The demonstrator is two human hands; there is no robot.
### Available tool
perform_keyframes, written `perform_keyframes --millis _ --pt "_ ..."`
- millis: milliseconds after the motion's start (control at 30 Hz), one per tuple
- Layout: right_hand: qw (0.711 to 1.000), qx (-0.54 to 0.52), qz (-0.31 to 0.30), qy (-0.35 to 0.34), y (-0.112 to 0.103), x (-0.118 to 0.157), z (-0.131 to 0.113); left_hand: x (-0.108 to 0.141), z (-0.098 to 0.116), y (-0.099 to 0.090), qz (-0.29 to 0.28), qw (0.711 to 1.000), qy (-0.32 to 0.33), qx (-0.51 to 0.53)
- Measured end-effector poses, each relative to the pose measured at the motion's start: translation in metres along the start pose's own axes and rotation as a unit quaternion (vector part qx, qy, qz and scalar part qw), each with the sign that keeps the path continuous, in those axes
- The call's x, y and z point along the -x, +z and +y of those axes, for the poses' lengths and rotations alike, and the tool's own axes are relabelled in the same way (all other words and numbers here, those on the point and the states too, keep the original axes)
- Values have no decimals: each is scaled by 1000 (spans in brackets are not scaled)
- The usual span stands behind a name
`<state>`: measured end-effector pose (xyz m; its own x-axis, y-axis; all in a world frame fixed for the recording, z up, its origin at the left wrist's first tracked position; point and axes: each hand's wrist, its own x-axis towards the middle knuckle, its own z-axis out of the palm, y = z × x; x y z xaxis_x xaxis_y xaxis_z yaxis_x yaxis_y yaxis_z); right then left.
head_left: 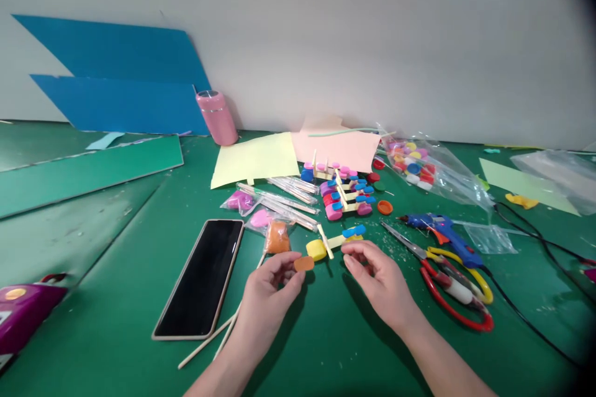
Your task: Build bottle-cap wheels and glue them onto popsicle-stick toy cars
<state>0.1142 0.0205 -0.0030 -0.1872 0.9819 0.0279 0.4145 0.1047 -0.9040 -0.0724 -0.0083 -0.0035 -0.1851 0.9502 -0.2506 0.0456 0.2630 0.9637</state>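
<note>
My left hand [274, 282] pinches a small flat orange oval piece [304, 263] between thumb and fingers. To its right, my right hand [379, 279] is curled with thumb and index fingertips close together; whatever they hold, if anything, is hidden. Just beyond my fingertips lies a small yellow craft model [316, 250] with a wooden stick across it and a blue piece [354, 231] at its far end. Several similar models [344, 195] in pink, red and purple stand behind it. A bag of orange clay [277, 237] lies beyond my left hand.
A phone [200, 279] and wooden sticks [205, 342] lie left. Scissors [447, 279] and a blue glue gun [442, 232] with its cord are right. Behind are bagged sticks [288, 201], paper sheets [256, 158], a pink bottle [217, 119] and a bag of coloured caps [414, 164].
</note>
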Motion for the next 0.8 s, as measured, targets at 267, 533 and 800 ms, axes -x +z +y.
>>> perform_keyframes --millis 267,533,800 --pt "999 -21 -15 25 5 -11 5 -16 1 13 8 1000 15 -13" --pt "995 80 -32 -43 8 -14 -1 -20 -2 16 23 998 33 -41" --pt "991 89 -91 -35 11 -15 -4 -19 -4 20 27 998 58 -17"
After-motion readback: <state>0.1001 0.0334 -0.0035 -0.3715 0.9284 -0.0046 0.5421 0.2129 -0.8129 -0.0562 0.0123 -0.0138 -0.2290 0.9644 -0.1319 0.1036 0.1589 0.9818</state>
